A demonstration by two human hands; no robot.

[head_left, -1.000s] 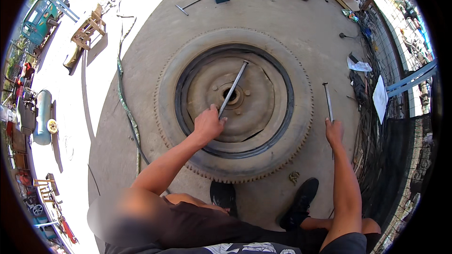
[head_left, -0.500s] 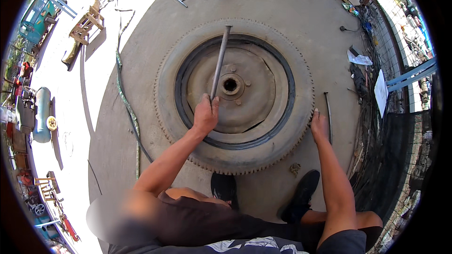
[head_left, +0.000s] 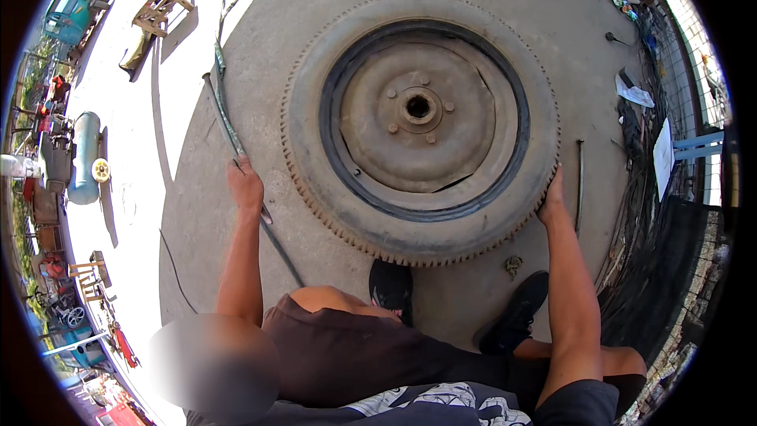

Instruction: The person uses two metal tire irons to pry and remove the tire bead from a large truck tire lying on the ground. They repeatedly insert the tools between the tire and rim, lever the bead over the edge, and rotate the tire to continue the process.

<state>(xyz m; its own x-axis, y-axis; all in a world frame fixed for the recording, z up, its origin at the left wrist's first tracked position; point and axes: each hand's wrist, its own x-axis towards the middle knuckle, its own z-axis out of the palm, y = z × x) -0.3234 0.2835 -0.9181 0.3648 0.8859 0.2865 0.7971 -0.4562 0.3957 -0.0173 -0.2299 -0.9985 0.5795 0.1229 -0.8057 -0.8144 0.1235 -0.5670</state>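
A large dusty tyre (head_left: 307, 110) lies flat on the ground before me, mounted on a brown steel wheel (head_left: 378, 154) with a bolted hub (head_left: 419, 108) in the middle. Left of the tyre, my left hand (head_left: 246, 188) is closed around a long metal bar (head_left: 211, 93). The bar slants up and away from the hand, its flat-headed end farthest off, and overlaps a hose in view. My right hand (head_left: 554, 196) rests against the knobbly tread at the tyre's right edge; its fingers are partly hidden by the tyre. A second metal bar (head_left: 580, 185) lies right of that hand.
A green-and-dark hose (head_left: 219, 55) runs along the ground on the left. My shoe (head_left: 391, 288) is close to the tyre's near edge. A small clump (head_left: 513, 266) lies near the right shoe. Cables and scraps (head_left: 631, 177) line the mesh fence; a wooden stool (head_left: 164, 1) stands far left.
My left hand has swung left off the wheel, carrying the metal bar with it. My right hand stays at the tyre's right edge. The whole view has shifted, so the tyre sits higher and farther right.
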